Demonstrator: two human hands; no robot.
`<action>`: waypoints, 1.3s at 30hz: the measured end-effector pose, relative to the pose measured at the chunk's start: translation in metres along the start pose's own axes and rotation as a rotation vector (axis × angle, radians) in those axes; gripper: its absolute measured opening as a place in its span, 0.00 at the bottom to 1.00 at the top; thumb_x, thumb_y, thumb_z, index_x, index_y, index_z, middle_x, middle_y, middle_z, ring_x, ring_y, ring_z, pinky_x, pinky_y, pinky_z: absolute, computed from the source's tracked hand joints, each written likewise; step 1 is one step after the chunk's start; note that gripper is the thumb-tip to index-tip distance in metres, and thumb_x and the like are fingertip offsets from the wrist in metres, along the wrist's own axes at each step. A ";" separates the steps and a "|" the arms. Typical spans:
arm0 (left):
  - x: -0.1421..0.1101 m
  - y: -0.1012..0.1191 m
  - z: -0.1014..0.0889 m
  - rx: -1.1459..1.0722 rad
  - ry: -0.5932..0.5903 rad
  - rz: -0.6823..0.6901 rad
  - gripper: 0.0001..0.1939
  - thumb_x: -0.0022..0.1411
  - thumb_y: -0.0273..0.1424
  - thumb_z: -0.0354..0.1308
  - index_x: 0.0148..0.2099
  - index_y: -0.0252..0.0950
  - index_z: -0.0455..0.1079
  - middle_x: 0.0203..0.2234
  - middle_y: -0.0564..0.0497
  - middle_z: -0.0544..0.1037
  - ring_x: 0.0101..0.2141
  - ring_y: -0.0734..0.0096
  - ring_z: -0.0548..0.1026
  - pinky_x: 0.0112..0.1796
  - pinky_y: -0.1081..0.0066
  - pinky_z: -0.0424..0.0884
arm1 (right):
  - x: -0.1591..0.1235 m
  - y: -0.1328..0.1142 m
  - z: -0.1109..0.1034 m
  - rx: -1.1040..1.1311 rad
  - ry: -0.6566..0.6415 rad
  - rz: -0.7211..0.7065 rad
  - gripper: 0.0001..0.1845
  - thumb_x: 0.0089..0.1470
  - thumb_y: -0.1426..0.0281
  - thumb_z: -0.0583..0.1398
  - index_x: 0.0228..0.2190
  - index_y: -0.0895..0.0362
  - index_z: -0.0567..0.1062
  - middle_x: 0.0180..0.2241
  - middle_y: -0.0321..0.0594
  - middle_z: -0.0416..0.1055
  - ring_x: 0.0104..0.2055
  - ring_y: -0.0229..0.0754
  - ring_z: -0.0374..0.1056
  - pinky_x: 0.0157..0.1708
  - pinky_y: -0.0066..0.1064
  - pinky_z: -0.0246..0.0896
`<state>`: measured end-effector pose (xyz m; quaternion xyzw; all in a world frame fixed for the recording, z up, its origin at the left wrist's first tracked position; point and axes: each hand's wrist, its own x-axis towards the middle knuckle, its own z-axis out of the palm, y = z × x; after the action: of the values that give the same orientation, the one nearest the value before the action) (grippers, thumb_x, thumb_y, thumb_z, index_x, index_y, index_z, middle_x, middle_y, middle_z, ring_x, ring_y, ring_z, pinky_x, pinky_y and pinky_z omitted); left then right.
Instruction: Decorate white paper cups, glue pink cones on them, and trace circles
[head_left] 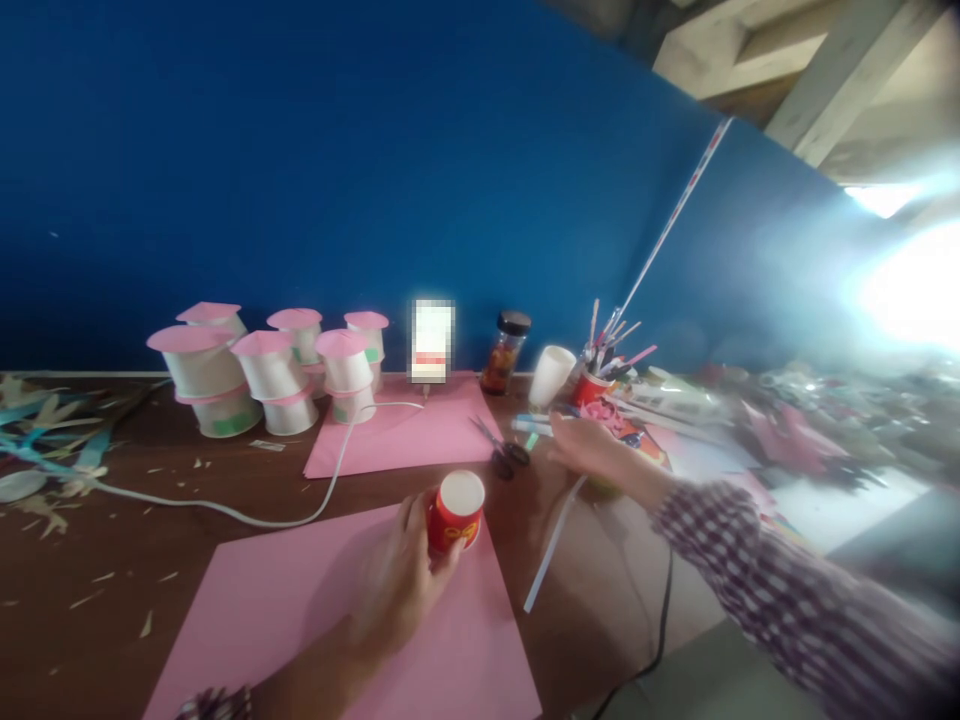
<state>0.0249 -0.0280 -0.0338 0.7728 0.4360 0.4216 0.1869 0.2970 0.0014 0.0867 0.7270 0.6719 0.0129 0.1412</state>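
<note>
Left hand gripping red cup over pink sheet's edge; right hand spread, near scissors.

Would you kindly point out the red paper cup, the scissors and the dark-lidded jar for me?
red paper cup (455, 512), head view, on its red side wall.
scissors (501, 449), head view, near the pivot above the handles.
dark-lidded jar (503, 357), head view, on its glass body.

no readable text, yellow mark on red cup illegible
</note>
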 end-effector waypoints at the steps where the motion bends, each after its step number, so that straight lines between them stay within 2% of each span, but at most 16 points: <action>1: 0.000 0.001 0.000 -0.002 -0.012 0.005 0.20 0.60 0.39 0.55 0.53 0.37 0.64 0.38 0.43 0.76 0.30 0.64 0.76 0.25 0.70 0.73 | 0.001 0.003 -0.001 0.025 -0.007 0.011 0.20 0.58 0.64 0.60 0.49 0.62 0.68 0.43 0.47 0.72 0.43 0.45 0.71 0.43 0.39 0.66; 3: 0.001 0.002 -0.001 -0.004 -0.022 0.013 0.21 0.62 0.40 0.53 0.54 0.36 0.63 0.39 0.41 0.76 0.32 0.63 0.76 0.27 0.69 0.73 | 0.003 0.012 -0.004 0.092 -0.017 0.026 0.14 0.60 0.64 0.57 0.44 0.61 0.71 0.41 0.43 0.72 0.39 0.41 0.71 0.41 0.38 0.68; 7: 0.001 0.002 -0.001 -0.002 -0.045 -0.015 0.22 0.62 0.42 0.53 0.53 0.35 0.62 0.40 0.41 0.75 0.33 0.63 0.76 0.27 0.70 0.73 | 0.002 0.025 -0.007 0.280 -0.010 -0.006 0.09 0.61 0.70 0.54 0.38 0.62 0.72 0.36 0.45 0.74 0.36 0.42 0.72 0.35 0.32 0.67; 9: 0.000 0.000 0.000 -0.002 -0.061 -0.028 0.21 0.61 0.42 0.53 0.53 0.36 0.62 0.40 0.43 0.75 0.33 0.64 0.76 0.27 0.70 0.73 | -0.002 0.026 -0.008 0.399 -0.016 -0.060 0.11 0.61 0.73 0.50 0.40 0.60 0.71 0.38 0.45 0.75 0.37 0.40 0.73 0.34 0.28 0.67; 12: 0.000 -0.004 0.003 0.011 -0.070 -0.026 0.21 0.61 0.41 0.54 0.53 0.37 0.61 0.39 0.44 0.75 0.32 0.64 0.76 0.26 0.71 0.72 | -0.013 0.021 -0.008 0.549 -0.048 -0.125 0.16 0.64 0.71 0.46 0.49 0.56 0.67 0.41 0.42 0.75 0.36 0.36 0.74 0.30 0.23 0.67; 16: -0.001 -0.007 0.005 0.053 -0.070 -0.037 0.24 0.60 0.43 0.55 0.54 0.36 0.61 0.39 0.43 0.75 0.30 0.65 0.76 0.24 0.71 0.71 | -0.029 0.008 -0.009 0.785 -0.052 -0.162 0.18 0.62 0.67 0.51 0.53 0.54 0.62 0.35 0.40 0.76 0.26 0.34 0.73 0.24 0.24 0.65; 18: -0.001 -0.006 0.004 0.050 -0.070 -0.037 0.24 0.60 0.43 0.55 0.54 0.36 0.61 0.40 0.43 0.75 0.31 0.65 0.76 0.25 0.71 0.71 | -0.035 0.002 -0.008 0.914 -0.049 -0.169 0.14 0.60 0.67 0.53 0.48 0.54 0.63 0.30 0.37 0.75 0.22 0.34 0.71 0.20 0.23 0.62; 20: -0.001 -0.004 0.002 0.026 -0.086 -0.038 0.23 0.60 0.42 0.54 0.54 0.36 0.60 0.40 0.43 0.74 0.32 0.65 0.76 0.27 0.71 0.72 | -0.041 -0.003 -0.005 1.017 -0.080 -0.175 0.09 0.58 0.66 0.55 0.41 0.54 0.64 0.29 0.36 0.74 0.23 0.35 0.70 0.16 0.21 0.57; 22: 0.000 0.000 -0.002 0.008 -0.112 -0.053 0.22 0.60 0.41 0.54 0.53 0.36 0.60 0.40 0.44 0.74 0.30 0.67 0.75 0.26 0.70 0.72 | -0.045 -0.007 0.000 1.117 -0.124 -0.198 0.06 0.57 0.66 0.56 0.35 0.56 0.67 0.29 0.37 0.73 0.26 0.35 0.71 0.17 0.20 0.57; 24: 0.002 0.003 -0.005 0.008 -0.145 -0.086 0.21 0.60 0.41 0.55 0.52 0.36 0.60 0.39 0.45 0.73 0.26 0.69 0.74 0.25 0.70 0.71 | -0.049 -0.008 0.008 1.247 -0.159 -0.224 0.08 0.57 0.65 0.57 0.35 0.57 0.70 0.31 0.38 0.74 0.28 0.34 0.72 0.22 0.22 0.62; 29: 0.003 0.008 -0.007 0.009 -0.179 -0.149 0.21 0.60 0.42 0.54 0.52 0.37 0.61 0.38 0.46 0.73 0.26 0.70 0.73 0.25 0.70 0.70 | -0.064 -0.015 0.020 1.754 -0.296 -0.225 0.17 0.57 0.60 0.58 0.44 0.57 0.71 0.40 0.45 0.76 0.37 0.39 0.75 0.33 0.29 0.69; 31: 0.003 0.007 -0.006 0.024 -0.177 -0.178 0.22 0.59 0.43 0.54 0.51 0.37 0.61 0.37 0.47 0.72 0.24 0.73 0.71 0.24 0.70 0.69 | -0.070 -0.022 0.020 1.816 -0.258 -0.229 0.19 0.53 0.62 0.63 0.45 0.56 0.70 0.40 0.45 0.76 0.38 0.40 0.75 0.35 0.30 0.69; 33: 0.003 0.006 -0.005 0.040 -0.181 -0.202 0.22 0.58 0.43 0.55 0.51 0.37 0.61 0.36 0.49 0.72 0.22 0.74 0.70 0.23 0.71 0.68 | -0.073 -0.032 0.019 1.772 -0.145 -0.213 0.18 0.50 0.65 0.65 0.42 0.57 0.69 0.37 0.43 0.76 0.37 0.39 0.74 0.34 0.29 0.69; 35: 0.004 0.006 -0.006 0.063 -0.190 -0.207 0.23 0.57 0.43 0.56 0.51 0.38 0.61 0.34 0.51 0.71 0.22 0.74 0.69 0.22 0.71 0.68 | -0.072 -0.042 0.019 1.670 -0.029 -0.173 0.12 0.55 0.64 0.61 0.38 0.58 0.70 0.31 0.41 0.76 0.31 0.37 0.73 0.29 0.28 0.68; 37: 0.005 0.006 -0.007 0.089 -0.190 -0.191 0.23 0.56 0.44 0.56 0.50 0.37 0.62 0.31 0.52 0.70 0.22 0.73 0.68 0.22 0.71 0.67 | -0.068 -0.049 0.022 1.492 0.114 -0.145 0.14 0.60 0.61 0.54 0.35 0.59 0.72 0.25 0.38 0.73 0.24 0.36 0.69 0.24 0.27 0.63; 39: 0.007 0.007 -0.009 0.106 -0.180 -0.172 0.23 0.55 0.45 0.57 0.48 0.37 0.62 0.29 0.53 0.69 0.22 0.71 0.68 0.22 0.70 0.67 | -0.063 -0.054 0.028 1.331 0.242 -0.141 0.15 0.61 0.61 0.53 0.31 0.58 0.74 0.23 0.36 0.71 0.24 0.36 0.67 0.24 0.28 0.61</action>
<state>0.0235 -0.0270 -0.0206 0.7760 0.5039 0.3091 0.2198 0.2438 -0.0625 0.0582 0.6070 0.5934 -0.3311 -0.4121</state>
